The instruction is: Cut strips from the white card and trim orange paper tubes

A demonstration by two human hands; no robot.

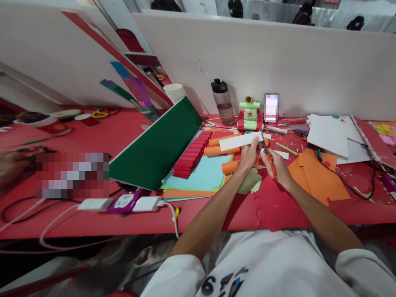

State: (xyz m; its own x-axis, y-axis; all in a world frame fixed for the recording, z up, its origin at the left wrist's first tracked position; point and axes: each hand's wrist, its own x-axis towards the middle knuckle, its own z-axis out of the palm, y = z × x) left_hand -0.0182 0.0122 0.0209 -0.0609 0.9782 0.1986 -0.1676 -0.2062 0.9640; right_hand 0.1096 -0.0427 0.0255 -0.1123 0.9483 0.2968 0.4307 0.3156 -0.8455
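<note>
My left hand [249,155] is closed on a white paper strip [236,142], holding it out over the table. In my right hand [278,168] is a pair of scissors [271,164] with orange handles; the dark blades stand at the strip's right end. Whether the blades are closed on the paper I cannot tell. Orange paper rolls [216,151] lie under and beside my left hand. Left of them a stack of folded red paper [193,156] rests on light blue sheets [201,181]. A scrap of pale green paper [251,181] is below my left wrist.
A green board [154,148] leans at the left. Behind stand a water bottle [224,105], a red-and-green paper model [250,115] and a phone [271,107]. Orange sheets [323,173] and white sheets [329,136] lie right. Cables and a purple power strip [125,202] are front left; another person's hand [14,169] is far left.
</note>
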